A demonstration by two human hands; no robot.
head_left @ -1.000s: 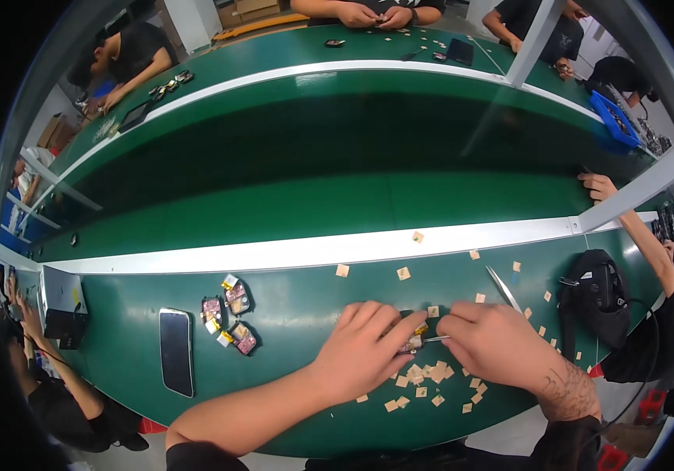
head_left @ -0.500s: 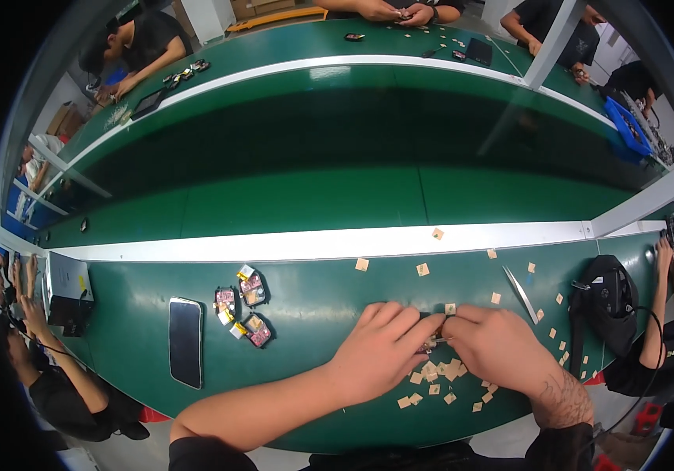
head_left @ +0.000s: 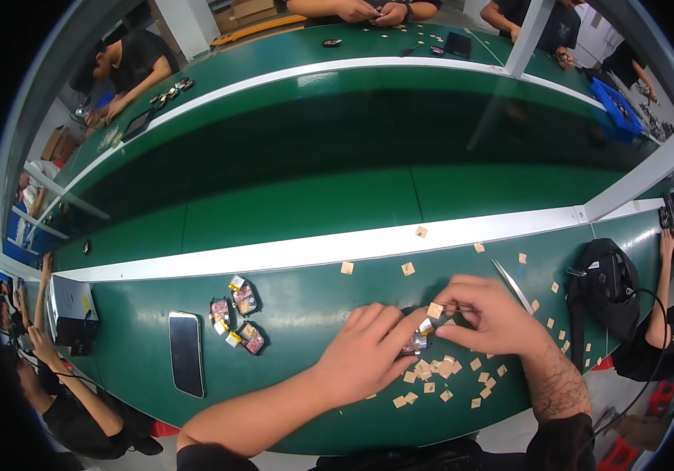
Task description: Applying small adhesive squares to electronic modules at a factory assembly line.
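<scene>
My left hand [head_left: 364,341] grips a small black-cased electronic device [head_left: 416,344], its fingers curled over the near and far sides. The inside of the case shows a circuit board, and a silver-and-yellow battery [head_left: 426,325] stands up at its edge. My right hand [head_left: 488,315] is just to the right, thumb and forefinger apart, the thumb tip close to the battery. I make out nothing between those fingers. A tan square piece [head_left: 435,311] shows by the right fingertips. Below the hands lies a loose pile of similar tan squares [head_left: 439,367].
Three similar opened devices [head_left: 243,296] lie left of my hands, beside a phone [head_left: 187,353]. Tweezers [head_left: 512,284] rest to the right, near a black bag [head_left: 606,286]. A white rail [head_left: 337,246] borders the far side. Other people work around the tables.
My right thumb and forefinger have parted and drawn back from the device, exposing more of it and its battery. My left hand keeps its hold. The whole view has shifted slightly.
</scene>
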